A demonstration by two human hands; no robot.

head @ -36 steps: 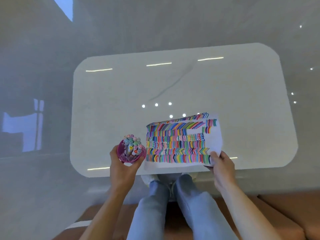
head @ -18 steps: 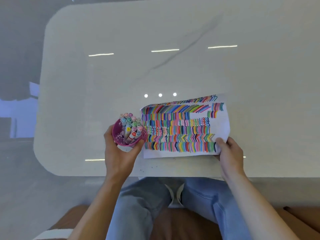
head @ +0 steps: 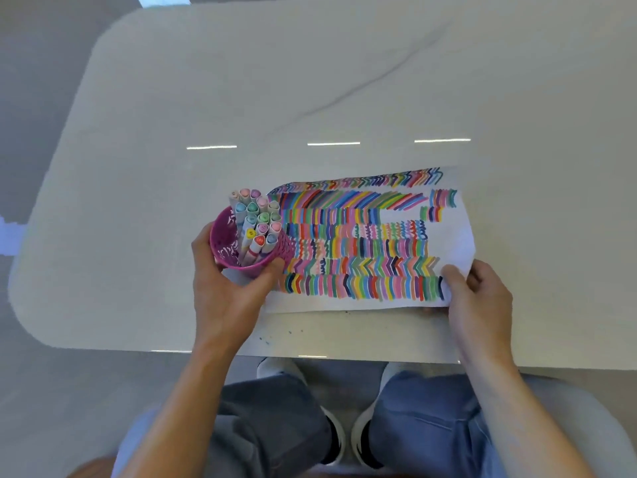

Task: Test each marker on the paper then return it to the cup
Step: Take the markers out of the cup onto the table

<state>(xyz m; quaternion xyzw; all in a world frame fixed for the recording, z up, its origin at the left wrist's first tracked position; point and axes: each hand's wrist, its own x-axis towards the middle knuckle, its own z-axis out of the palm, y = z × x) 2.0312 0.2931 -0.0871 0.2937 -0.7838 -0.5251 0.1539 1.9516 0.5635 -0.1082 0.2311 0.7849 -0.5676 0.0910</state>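
1. My left hand [head: 224, 298] curls its fingers [head: 201, 243] and thumb round the pink mesh cup [head: 225, 244], gripping it low on the wall.
2. The markers [head: 256, 219] stand packed together in that cup, caps up, rising just beyond my left fingertips. Every marker I can see is in the cup.
3. The cup's right side meets the left edge of the paper [head: 362, 243], right by my left thumb. I cannot tell whether the cup rests on the counter [head: 241, 81] or is raised off it.
4. My right hand [head: 482, 298] pinches the paper's near right corner, thumb on top and the other fingers curled under the edge.
5. The paper spans the space between my two hands, filled with rows of coloured strokes. A bare white patch lies just beyond my right thumb.
6. Small ink specks [head: 275, 334] dot the counter between my wrists.
7. Below the counter's near edge, between my forearms, are my jeans [head: 275, 426] and white shoes [head: 331, 432].
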